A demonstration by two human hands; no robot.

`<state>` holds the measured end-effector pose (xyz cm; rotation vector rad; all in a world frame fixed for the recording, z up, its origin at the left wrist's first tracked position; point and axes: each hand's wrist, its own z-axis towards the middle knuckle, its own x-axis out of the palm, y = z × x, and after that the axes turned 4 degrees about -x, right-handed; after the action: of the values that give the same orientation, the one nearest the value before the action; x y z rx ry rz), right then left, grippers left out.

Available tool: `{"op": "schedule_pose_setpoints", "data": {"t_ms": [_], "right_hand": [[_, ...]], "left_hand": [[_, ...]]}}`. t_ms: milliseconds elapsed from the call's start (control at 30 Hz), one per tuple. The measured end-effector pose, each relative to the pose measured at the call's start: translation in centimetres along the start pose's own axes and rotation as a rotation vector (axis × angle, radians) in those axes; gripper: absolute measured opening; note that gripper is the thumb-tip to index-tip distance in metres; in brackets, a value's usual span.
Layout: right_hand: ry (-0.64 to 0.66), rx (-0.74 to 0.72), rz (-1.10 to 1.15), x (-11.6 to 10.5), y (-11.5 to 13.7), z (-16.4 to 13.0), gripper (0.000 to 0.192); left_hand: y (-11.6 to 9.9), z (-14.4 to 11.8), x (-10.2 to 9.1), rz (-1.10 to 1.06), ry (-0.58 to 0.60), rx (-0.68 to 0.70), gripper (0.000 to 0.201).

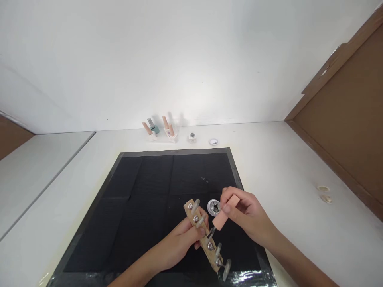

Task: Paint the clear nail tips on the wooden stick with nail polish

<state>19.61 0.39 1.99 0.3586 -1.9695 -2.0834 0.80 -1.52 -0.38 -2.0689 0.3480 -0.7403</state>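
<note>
In the head view, the person's left hand (186,240) grips a wooden strip (205,244) bearing clear nail tips (200,221) above the black mat (152,215) on the counter (278,171). The right hand (247,215) pinches a peach brush cap (225,214), its brush (212,231) apparently touching the strip's middle tip.

Left hand (183,240) holds a wooden strip (206,247), right hand (247,215) a peach-capped brush (222,219).

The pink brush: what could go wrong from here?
The pink brush is close to the left hand, so it might smear the thumb. The strip, held only by that hand, could tilt, making the brush slip. The right hand is beside the dish and might bump it.
</note>
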Motion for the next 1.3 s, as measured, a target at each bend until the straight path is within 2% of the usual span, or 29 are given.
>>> {"op": "schedule_pose_setpoints", "data": {"t_ms": [100,333,533,733,900,1067,1300], "right_hand": [[0.014,0.009,-0.018,0.04,0.14,0.01,0.021],[-0.096,0.057,-0.037,0.16,0.25,0.15,0.024],[0.006,0.03,-0.042,0.11,0.22,0.07,0.025],[-0.054,0.068,-0.044,0.2,0.32,0.22,0.027],[0.018,0.038,-0.022,0.17,0.25,0.15,0.026],[-0.049,0.068,-0.032,0.28,0.31,0.15,0.027],[0.002,0.051,-0.043,0.19,0.26,0.13,0.027]], "left_hand": [[-0.05,0.07,-0.02,0.001,-0.001,-0.008,0.008],[-0.1,-0.26,-0.07,0.027,-0.006,-0.026,0.013],[-0.21,-0.14,-0.07,0.011,-0.013,-0.046,0.011],[-0.18,-0.32,-0.01,0.02,0.008,-0.029,0.012],[-0.17,-0.09,0.06,0.006,-0.006,-0.044,0.01],[-0.08,-0.05,-0.03,0.016,0.005,-0.027,0.01],[-0.06,-0.05,-0.02,0.009,-0.011,-0.048,0.013]]}}
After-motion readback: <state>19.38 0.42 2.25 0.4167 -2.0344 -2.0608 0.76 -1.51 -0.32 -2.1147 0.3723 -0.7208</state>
